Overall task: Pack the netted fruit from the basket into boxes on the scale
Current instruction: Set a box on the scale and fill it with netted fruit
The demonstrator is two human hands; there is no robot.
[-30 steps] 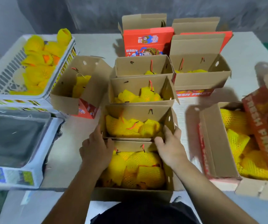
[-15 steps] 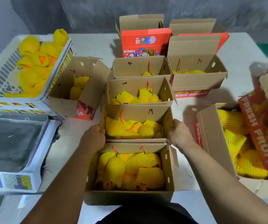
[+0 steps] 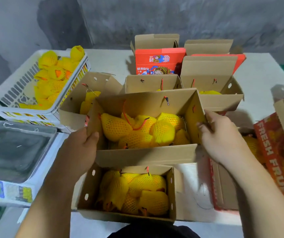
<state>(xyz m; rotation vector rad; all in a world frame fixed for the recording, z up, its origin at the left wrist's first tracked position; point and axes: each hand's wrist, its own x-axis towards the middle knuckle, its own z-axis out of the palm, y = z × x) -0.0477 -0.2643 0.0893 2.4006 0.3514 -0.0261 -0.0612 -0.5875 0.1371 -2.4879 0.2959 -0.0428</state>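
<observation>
Both hands, left hand [image 3: 82, 145] and right hand [image 3: 221, 134], now grip the lifted box [image 3: 146, 154] by its ends, raised since a moment ago, probably bound for the scale [image 3: 16, 152] at its left.

Brown cardboard boxes [image 3: 146, 153] hold fruit [image 3: 137, 131] in bright yellow mesh netting with a fine diamond pattern. At ten o'clock, a white slatted basket [image 3: 14, 93]. At twelve o'clock, a red printed lid [image 3: 160, 60]. The table [image 3: 258, 66] is pale grey.

Basket [image 3: 14, 93] behind scale [image 3: 40, 177], both left of boxes w/ fruit [image 3: 136, 210]
</observation>
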